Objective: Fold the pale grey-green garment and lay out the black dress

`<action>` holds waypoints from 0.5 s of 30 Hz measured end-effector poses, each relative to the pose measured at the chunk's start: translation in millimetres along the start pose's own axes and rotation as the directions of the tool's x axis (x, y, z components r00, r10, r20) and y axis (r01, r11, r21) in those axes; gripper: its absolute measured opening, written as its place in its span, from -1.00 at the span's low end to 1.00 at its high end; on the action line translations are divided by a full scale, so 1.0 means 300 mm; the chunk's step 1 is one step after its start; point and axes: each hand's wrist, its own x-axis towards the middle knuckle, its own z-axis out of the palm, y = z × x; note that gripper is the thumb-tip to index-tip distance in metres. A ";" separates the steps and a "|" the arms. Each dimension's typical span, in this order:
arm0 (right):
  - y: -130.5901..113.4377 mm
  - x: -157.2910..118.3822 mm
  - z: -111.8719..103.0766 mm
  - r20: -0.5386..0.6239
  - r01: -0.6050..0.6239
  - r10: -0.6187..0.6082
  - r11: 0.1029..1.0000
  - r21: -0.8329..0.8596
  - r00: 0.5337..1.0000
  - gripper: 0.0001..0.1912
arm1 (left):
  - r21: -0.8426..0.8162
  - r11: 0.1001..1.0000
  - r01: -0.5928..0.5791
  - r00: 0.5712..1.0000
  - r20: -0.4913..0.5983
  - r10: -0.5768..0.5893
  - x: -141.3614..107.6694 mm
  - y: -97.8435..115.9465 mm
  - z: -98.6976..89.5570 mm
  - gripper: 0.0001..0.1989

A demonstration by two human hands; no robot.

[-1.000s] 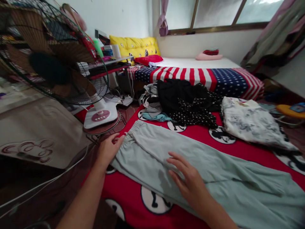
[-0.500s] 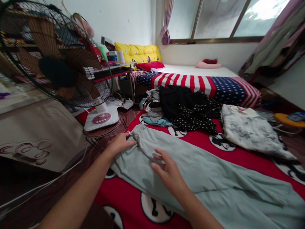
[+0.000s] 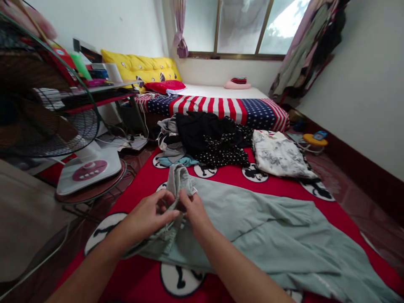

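Observation:
Pale green trousers (image 3: 252, 223) lie stretched across a red blanket (image 3: 126, 273) with round white patches, their legs running to the lower right. The gathered waistband is raised at the near left end. My left hand (image 3: 154, 212) has its fingers curled around the left side of the waistband. On the other side, my right hand (image 3: 192, 206) pinches the waistband fabric, close beside the left one. The fingertips of both hands are partly hidden in the folds.
Behind the trousers lie a pile of black clothes (image 3: 202, 134) and a folded white patterned garment (image 3: 279, 153). A fan (image 3: 91, 168) stands on a stool at the left. A bed (image 3: 217, 90) is at the back.
The view has turned right. My right hand has moved from above the trousers to the waistband and closed on it. The waistband has been lifted and bunched up.

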 end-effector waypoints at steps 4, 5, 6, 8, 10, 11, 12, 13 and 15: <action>0.037 0.020 -0.015 -0.129 -0.116 0.130 0.987 0.114 0.983 -0.51 | 0.414 0.903 -0.118 0.984 -0.074 0.163 -0.078 -0.008 0.069 -0.16; 0.046 0.024 -0.016 -0.132 -0.106 0.123 0.986 0.132 0.984 -0.53 | 0.499 0.860 -0.111 0.981 -0.083 0.175 -0.094 -0.016 0.090 -0.07; 0.054 0.027 -0.017 -0.135 -0.095 0.115 0.984 0.148 0.984 -0.54 | 0.563 0.821 -0.094 0.981 -0.088 0.173 -0.108 -0.026 0.111 -0.04; 0.063 0.030 -0.017 -0.144 -0.072 0.097 0.983 0.168 0.985 -0.57 | 0.634 0.771 -0.057 0.983 -0.099 0.153 -0.125 -0.046 0.141 -0.05; 0.063 0.030 -0.018 -0.160 -0.044 0.070 0.986 0.160 0.985 -0.61 | 0.652 0.757 -0.040 0.984 -0.105 0.142 -0.132 -0.063 0.151 -0.09; 0.062 0.029 -0.020 -0.167 -0.023 0.047 0.989 0.144 0.985 -0.64 | 0.649 0.760 -0.035 0.984 -0.112 0.141 -0.133 -0.070 0.148 -0.10; 0.061 0.029 -0.022 -0.172 0.002 0.018 0.993 0.120 0.985 -0.67 | 0.639 0.768 -0.034 0.982 -0.121 0.143 -0.133 -0.076 0.141 -0.11; 0.060 0.029 -0.025 -0.176 0.032 -0.015 0.995 0.090 0.984 -0.69 | 0.622 0.782 -0.037 0.980 -0.129 0.149 -0.130 -0.084 0.129 -0.11; 0.061 0.030 -0.032 -0.179 0.097 -0.093 0.995 0.011 0.979 -0.74 | 0.556 0.829 -0.059 0.974 -0.151 0.171 -0.120 -0.103 0.093 -0.16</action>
